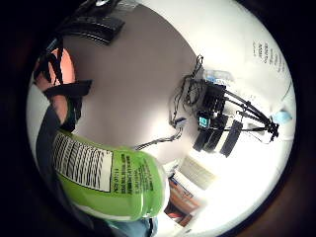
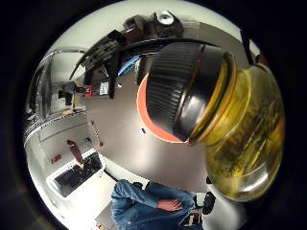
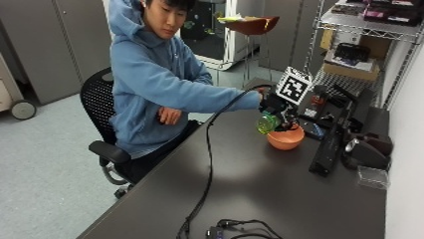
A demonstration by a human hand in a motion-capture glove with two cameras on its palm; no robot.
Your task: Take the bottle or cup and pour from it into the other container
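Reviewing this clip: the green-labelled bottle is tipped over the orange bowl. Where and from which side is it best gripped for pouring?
Round the labelled body, as the right hand grips the bottle now, coming from the side away from the cap. The body is cylindrical and the capped neck points at the orange bowl, so that end should stay free. The cap looks still on.

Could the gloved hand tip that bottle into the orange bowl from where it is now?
Probably yes. The gloved right hand holds the green-labelled bottle tilted right over the orange bowl, and nothing stands between them. But the bottle's black cap looks to be on, so nothing would pour yet.
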